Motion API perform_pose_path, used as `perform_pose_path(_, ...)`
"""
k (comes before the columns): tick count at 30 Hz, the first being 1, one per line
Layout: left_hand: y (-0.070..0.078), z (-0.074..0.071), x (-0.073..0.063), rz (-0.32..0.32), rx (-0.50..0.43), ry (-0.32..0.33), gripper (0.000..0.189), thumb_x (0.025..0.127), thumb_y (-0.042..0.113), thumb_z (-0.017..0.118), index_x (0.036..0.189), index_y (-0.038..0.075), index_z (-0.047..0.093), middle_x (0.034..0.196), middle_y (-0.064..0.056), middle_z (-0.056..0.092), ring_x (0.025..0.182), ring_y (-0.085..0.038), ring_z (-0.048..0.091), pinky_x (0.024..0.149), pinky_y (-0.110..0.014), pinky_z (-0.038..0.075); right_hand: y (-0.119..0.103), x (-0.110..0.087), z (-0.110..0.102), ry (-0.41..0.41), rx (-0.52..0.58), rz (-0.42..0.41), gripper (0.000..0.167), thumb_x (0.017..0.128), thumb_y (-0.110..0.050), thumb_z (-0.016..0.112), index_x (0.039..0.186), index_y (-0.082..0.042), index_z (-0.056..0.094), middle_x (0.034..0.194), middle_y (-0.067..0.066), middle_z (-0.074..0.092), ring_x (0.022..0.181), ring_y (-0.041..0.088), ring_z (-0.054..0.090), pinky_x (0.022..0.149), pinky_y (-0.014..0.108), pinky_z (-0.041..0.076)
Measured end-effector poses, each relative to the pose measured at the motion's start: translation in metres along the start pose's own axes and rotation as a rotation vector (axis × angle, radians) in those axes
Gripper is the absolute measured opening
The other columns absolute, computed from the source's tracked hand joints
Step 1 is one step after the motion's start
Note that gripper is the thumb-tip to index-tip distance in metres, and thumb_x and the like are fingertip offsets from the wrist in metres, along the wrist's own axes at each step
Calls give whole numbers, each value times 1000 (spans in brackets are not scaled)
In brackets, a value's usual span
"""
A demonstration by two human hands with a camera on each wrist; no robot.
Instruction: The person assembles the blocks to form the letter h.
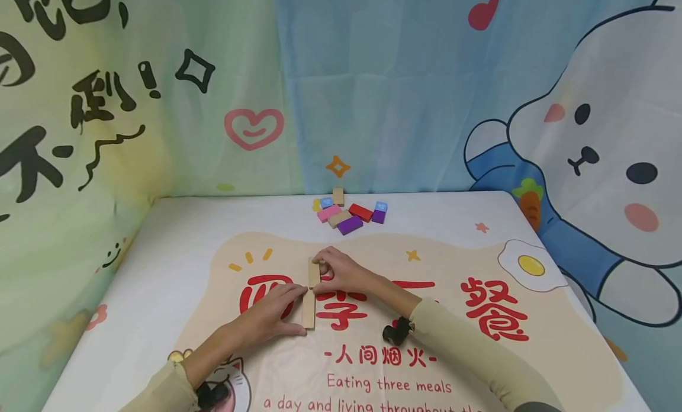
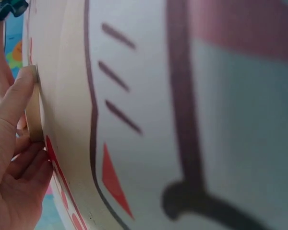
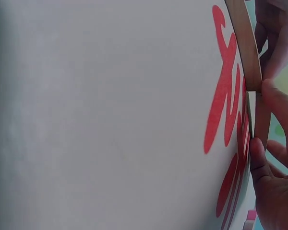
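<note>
Two plain wooden blocks stand end to end in one line on the printed tablecloth in the head view. The nearer block [image 1: 308, 312] is held by my left hand [image 1: 272, 311], thumb at its near end and fingertips by the joint. My right hand [image 1: 343, 273] pinches the farther block [image 1: 314, 272], its thumb near the joint and its fingers curled at the far end. In the right wrist view the two blocks look slightly offset where they meet. The left wrist view shows a block [image 2: 33, 115] between the left thumb and fingers.
At the back of the table lies a loose group of blocks, among them a purple block [image 1: 350, 225], a red block [image 1: 361, 212] and a pink block [image 1: 328, 213]. A wooden block [image 1: 338, 196] stands behind them. A printed curtain [image 1: 373, 104] hangs beyond the table edge.
</note>
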State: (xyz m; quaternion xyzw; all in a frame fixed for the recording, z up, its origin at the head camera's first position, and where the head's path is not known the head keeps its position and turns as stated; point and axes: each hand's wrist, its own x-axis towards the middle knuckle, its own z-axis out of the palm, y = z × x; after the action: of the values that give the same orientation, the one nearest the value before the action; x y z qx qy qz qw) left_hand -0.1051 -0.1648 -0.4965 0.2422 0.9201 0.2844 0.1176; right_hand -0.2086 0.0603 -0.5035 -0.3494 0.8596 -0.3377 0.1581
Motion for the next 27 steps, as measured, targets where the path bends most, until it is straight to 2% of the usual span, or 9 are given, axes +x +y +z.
perform_pose_path(8, 1, -2, 1, -11, -28, -14, 89, 73, 47, 81, 146, 15, 41, 141, -3, 51, 129, -21, 47, 106, -42, 44, 0, -2, 0, -7, 83, 35, 57, 83, -27, 77, 129, -4, 54, 114, 7, 55, 89, 10, 57, 79, 15, 49)
perform_pose_path(19, 4, -4, 1, 2, 33, -10, 85, 74, 49, 79, 144, 13, 47, 139, -3, 55, 128, -23, 51, 106, -42, 44, 4, 0, 2, 16, 135, 52, 51, 87, -21, 73, 131, -3, 53, 118, 8, 56, 96, 12, 61, 85, 18, 52)
perform_pose_path(27, 4, -3, -1, 62, 75, 32, 84, 74, 48, 79, 143, 10, 48, 135, -4, 53, 122, -18, 53, 101, -37, 48, -2, -1, 1, 49, 115, 51, 51, 87, -21, 73, 130, -1, 54, 115, 9, 57, 94, 12, 62, 84, 20, 54)
